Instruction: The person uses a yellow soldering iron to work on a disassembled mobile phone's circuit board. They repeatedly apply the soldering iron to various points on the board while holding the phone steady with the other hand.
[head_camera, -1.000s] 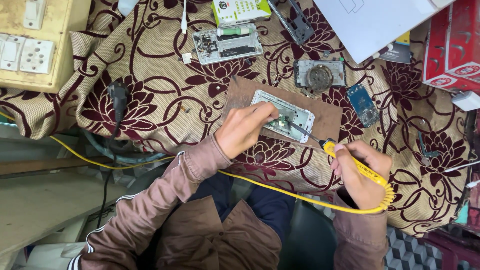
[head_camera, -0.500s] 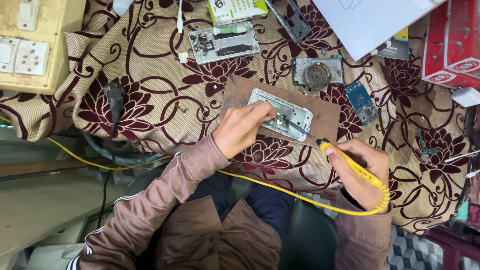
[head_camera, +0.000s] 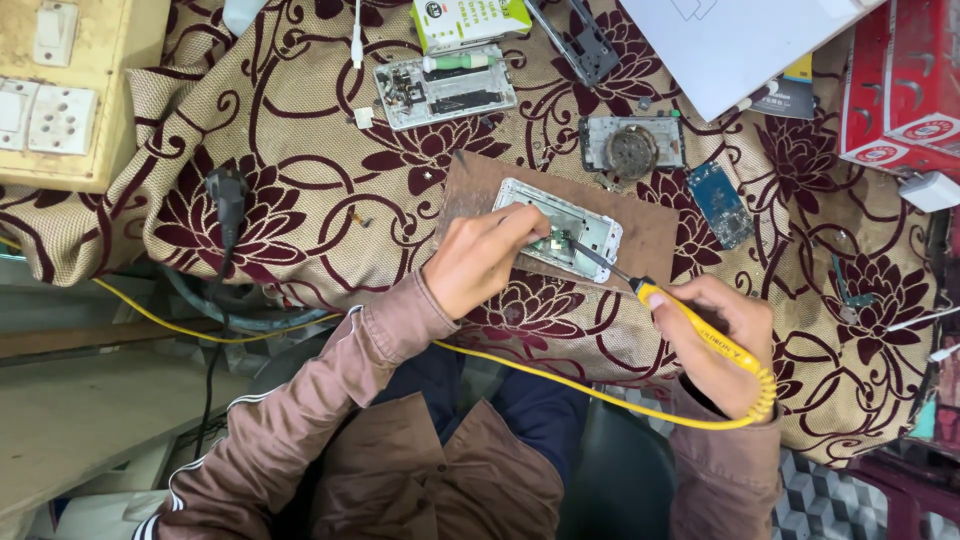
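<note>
An opened white phone frame (head_camera: 585, 222) lies on a brown board (head_camera: 655, 235) over the patterned cloth. My left hand (head_camera: 480, 260) rests on the frame's near left side, fingertips pinched at a small part inside it. My right hand (head_camera: 725, 340) grips a yellow-handled soldering iron (head_camera: 695, 325). Its dark tip reaches up-left into the frame, close to my left fingertips. The iron's yellow cord (head_camera: 560, 385) runs left across my lap.
Another opened phone (head_camera: 445, 88), a frame with a round part (head_camera: 632, 145) and a blue circuit board (head_camera: 718, 203) lie farther back. A switch box (head_camera: 60, 95) sits at far left, red boxes (head_camera: 900, 85) at far right, a black plug (head_camera: 228, 190) on the cloth.
The view has shifted slightly; both hands stay at the phone frame, with the iron tip still inside it.
</note>
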